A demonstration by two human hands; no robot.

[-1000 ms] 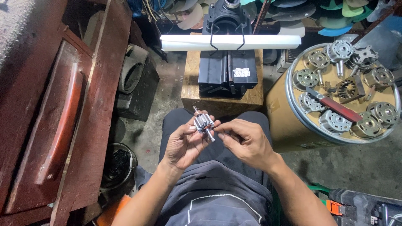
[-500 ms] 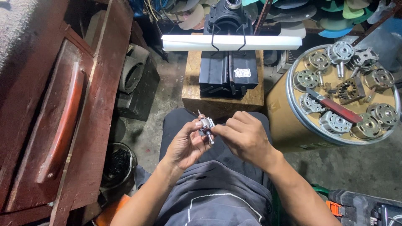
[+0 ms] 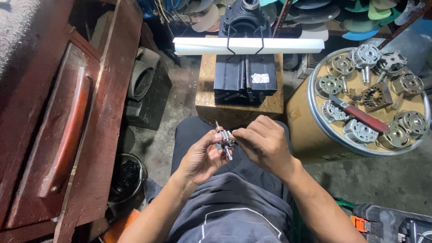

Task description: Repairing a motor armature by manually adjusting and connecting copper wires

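Left hand [image 3: 200,157]: grip closed on small motor rotor [image 3: 223,143], over the lap.
Rotor: shaft tilted, upper-left to lower-right, between both hands.
Right hand [image 3: 263,144]: fingertips pinching rotor's right side.

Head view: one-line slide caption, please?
Both hands, left hand and right hand, hold a small motor rotor above the lap, beside a tray of motor parts.

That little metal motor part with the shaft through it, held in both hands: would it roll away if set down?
Probably. The small metal rotor with a thin shaft looks round, so it could roll on a flat surface. Being solid metal, it is likely stiff and heavy for its size. The left hand and right hand pinch it with fingertips, so it seems easily handled.
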